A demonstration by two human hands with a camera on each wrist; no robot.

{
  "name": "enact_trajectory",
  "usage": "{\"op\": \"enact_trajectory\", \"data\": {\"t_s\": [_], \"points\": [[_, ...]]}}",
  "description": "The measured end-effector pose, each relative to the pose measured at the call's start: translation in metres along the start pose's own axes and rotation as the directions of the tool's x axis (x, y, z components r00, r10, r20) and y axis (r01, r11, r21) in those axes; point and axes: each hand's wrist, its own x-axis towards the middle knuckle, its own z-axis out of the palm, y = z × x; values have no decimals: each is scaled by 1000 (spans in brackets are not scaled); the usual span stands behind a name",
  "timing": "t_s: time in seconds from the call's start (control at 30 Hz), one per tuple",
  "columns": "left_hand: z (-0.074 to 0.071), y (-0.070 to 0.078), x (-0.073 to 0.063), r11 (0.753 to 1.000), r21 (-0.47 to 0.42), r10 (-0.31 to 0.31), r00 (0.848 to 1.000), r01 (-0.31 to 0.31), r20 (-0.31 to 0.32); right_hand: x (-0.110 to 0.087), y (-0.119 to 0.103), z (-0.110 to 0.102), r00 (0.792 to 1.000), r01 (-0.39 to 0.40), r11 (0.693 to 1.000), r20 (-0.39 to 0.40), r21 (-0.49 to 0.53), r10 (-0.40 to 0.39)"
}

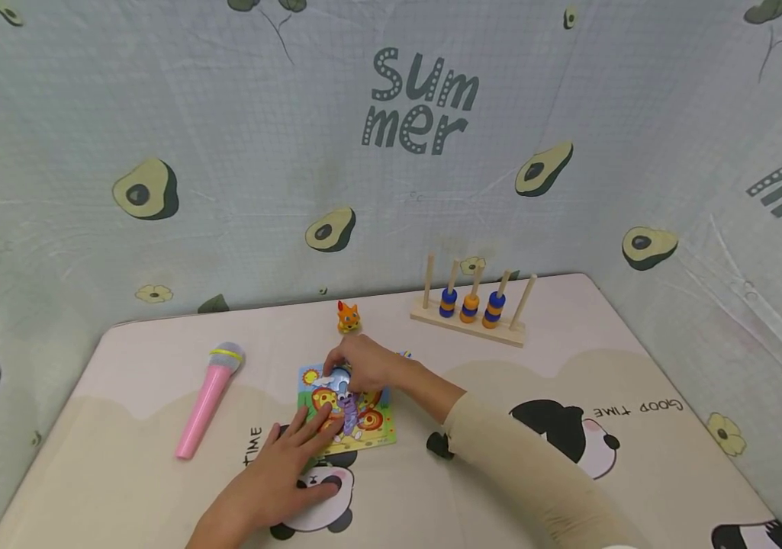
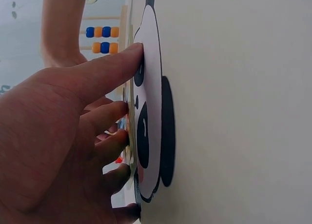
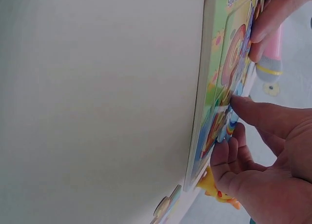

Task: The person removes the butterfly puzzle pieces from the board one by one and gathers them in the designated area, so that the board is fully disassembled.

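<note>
A butterfly puzzle board [image 1: 380, 431] lies flat on the table between both hands. My right hand [image 1: 366, 362] reaches over its upper part and pinches a light-blue puzzle piece [image 3: 229, 124] with rainbow stripes between thumb and fingers, right at the board's face. The hand covers part of the picture in the head view. My left hand [image 1: 281, 476] rests with spread fingers on the board's lower left, its fingertips on the surface and its thumb over the printed panda on the cloth.
Behind the board stands a small orange fox toy [image 1: 348, 317]. A wooden bead abacus [image 1: 469, 324] with blue and orange beads is at the back right. On the left lies a pink toy microphone [image 1: 205, 408]. Another flat printed piece [image 3: 167, 204] lies past the board's far edge.
</note>
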Motion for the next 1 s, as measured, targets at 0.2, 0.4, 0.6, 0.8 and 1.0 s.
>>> {"op": "enact_trajectory", "data": {"t_s": [0.2, 0.4, 0.6, 0.8, 1.0], "points": [[0, 1, -1, 1000, 0, -5, 1000, 5, -4, 0, 2, -2, 1000, -9, 1000, 14, 28, 9], [1, 2, -1, 1000, -8, -11, 1000, 11, 4, -3, 3, -4, 1000, -19, 1000, 20, 22, 18], [1, 2, 0, 1000, 6, -12, 1000, 12, -5, -2, 4, -6, 1000, -24, 1000, 11, -2, 24], [1, 2, 0, 1000, 14, -7, 1000, 7, -14, 1, 4, -8, 1000, -3, 1000, 19, -26, 3], [1, 2, -1, 1000, 6, -11, 1000, 11, -9, 2, 1, -9, 999, -14, 999, 43, -40, 15]]}}
